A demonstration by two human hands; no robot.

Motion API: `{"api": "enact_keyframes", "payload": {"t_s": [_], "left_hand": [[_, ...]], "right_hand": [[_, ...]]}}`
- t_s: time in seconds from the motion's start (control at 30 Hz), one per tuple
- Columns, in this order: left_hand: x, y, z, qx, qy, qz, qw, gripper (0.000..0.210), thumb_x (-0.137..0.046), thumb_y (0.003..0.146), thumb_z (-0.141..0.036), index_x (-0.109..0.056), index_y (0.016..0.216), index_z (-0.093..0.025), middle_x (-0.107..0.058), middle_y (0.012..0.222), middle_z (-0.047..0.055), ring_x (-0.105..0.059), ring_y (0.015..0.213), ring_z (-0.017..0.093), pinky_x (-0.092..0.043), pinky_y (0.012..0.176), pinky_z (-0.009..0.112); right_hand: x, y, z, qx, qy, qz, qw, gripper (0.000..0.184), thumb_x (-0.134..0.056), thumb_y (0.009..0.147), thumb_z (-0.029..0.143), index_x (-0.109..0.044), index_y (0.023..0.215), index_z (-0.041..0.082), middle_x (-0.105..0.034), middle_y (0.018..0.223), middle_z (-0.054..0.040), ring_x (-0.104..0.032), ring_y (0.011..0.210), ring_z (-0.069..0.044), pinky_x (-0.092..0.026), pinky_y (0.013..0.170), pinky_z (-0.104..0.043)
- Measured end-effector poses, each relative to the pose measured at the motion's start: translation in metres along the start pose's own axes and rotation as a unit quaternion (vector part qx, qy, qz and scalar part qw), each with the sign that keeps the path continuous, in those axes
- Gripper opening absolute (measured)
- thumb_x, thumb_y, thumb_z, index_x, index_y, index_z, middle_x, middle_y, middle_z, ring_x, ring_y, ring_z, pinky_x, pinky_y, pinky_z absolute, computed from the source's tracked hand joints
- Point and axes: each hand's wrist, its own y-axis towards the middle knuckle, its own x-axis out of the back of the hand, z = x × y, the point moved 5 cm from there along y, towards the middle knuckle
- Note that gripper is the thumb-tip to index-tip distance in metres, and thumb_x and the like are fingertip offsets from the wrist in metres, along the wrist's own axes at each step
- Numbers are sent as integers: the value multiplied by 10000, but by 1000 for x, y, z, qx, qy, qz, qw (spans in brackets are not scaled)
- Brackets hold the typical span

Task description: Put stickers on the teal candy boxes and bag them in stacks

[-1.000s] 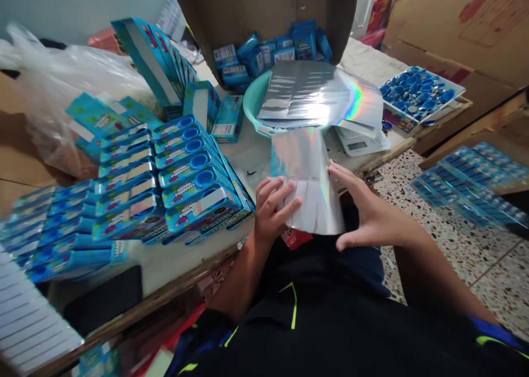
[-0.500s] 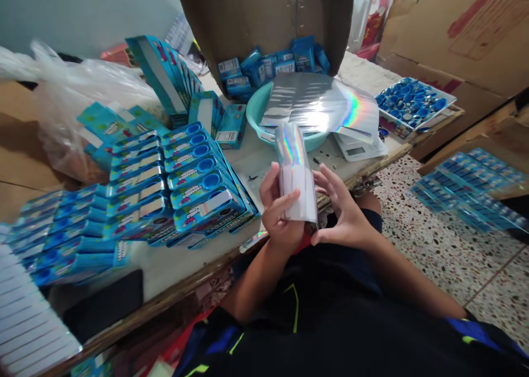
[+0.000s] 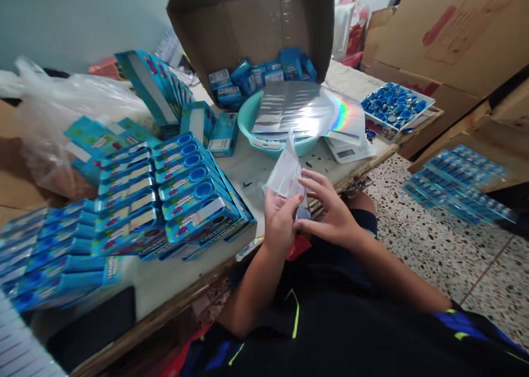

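A shiny holographic sheet [image 3: 286, 174] is folded into a narrow, pointed shape at the table's near edge. My left hand [image 3: 279, 222] grips its lower left side with thumb and fingers. My right hand [image 3: 330, 211] pinches its lower right edge. More flat holographic sheets [image 3: 306, 109] lie across a teal bowl [image 3: 252, 124] just beyond. A red scrap [image 3: 298, 246] shows under my hands.
Stacks of blue product boxes [image 3: 182, 184] cover the left of the table [image 3: 264, 167]. An open cardboard carton [image 3: 252, 30] holds small blue packs. A white scale [image 3: 347, 151] and a tray of blue caps [image 3: 392, 104] sit right. Blue cards [image 3: 458, 181] lie over the speckled floor.
The sheet went from flat and wide to folded narrow, then to a pointed shape. Both hands have closed in together on its lower end.
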Motion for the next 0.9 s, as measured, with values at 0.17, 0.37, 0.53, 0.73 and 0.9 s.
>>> {"api": "enact_keyframes", "payload": {"t_s": [0.17,0.37,0.53,0.73,0.9], "left_hand": [[20,-1,-13,-141,69,-45,987,337,-800,855,-481,-751,1053,-213,-786,1044,50,-745,1055,217,-590,988,347],[19,-21,-43,-332,152,-67,929,253,-743,928,-447,-758,1017,-211,-774,946,18,-727,881,149,-587,861,272],[7,-26,-63,-428,187,-127,875,269,-692,965,-456,-704,873,-204,-701,777,-12,-647,692,114,-540,655,229],[13,-10,-49,-378,147,-110,907,461,-779,846,-599,-662,1134,-259,-729,1030,23,-704,963,169,-568,868,282],[17,10,-19,-122,82,-17,989,554,-837,747,-633,-693,1060,-198,-771,1019,72,-748,893,211,-612,826,338]], "right_hand": [[22,0,-11,2,-36,-88,995,875,-803,842,526,-368,1594,418,-351,1662,-72,-335,1554,-346,-440,1191,-574],[26,9,-2,32,-71,-14,997,1172,-741,762,774,-124,1676,378,-148,1755,-60,-143,1624,-375,-195,1317,-611],[6,9,14,0,-67,40,997,1166,-801,671,791,-321,1641,357,7,1766,-44,-80,1627,-406,-202,1319,-584],[-14,9,26,-20,85,153,984,573,-610,972,584,-609,1456,276,-593,1477,-99,-538,1392,-304,-442,1194,-491],[-8,10,15,-120,135,127,975,313,-602,1004,408,-744,1224,236,-754,1163,-57,-707,1047,-225,-581,979,-394]]}}
